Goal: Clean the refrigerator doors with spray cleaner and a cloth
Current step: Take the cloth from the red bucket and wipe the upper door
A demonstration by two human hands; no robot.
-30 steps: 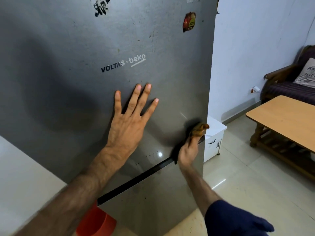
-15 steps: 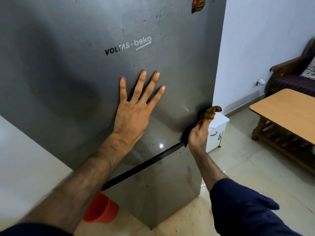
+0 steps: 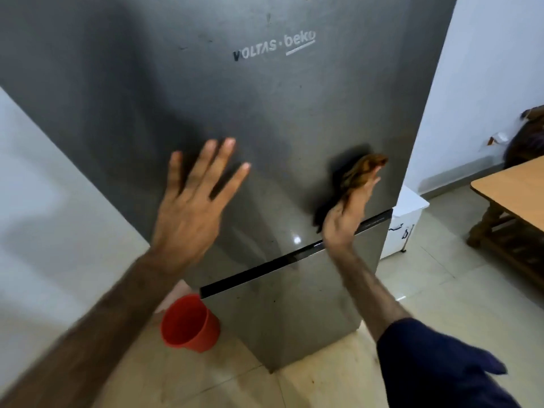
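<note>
Nearest, at 5 o'clock, a dark blue sleeve (image 3: 435,366) covers the right forearm. At 7 o'clock a red plastic cup (image 3: 190,322) sits on the tiled floor (image 3: 441,290) beside the refrigerator's base. Toward the centre, the left hand (image 3: 191,207) lies flat on the upper refrigerator door (image 3: 206,98), fingers straight and spread. At 3 o'clock from it, the right hand (image 3: 347,213) presses a crumpled brown cloth (image 3: 363,172) against the same grey door with extended fingers, just above the dark gap (image 3: 265,272) dividing it from the lower door (image 3: 294,313). Higher, at 12 o'clock, the door reads "VOLTAS beko". Farther off at 3 o'clock stand a white box (image 3: 407,219) and a wooden table (image 3: 512,189).
</note>
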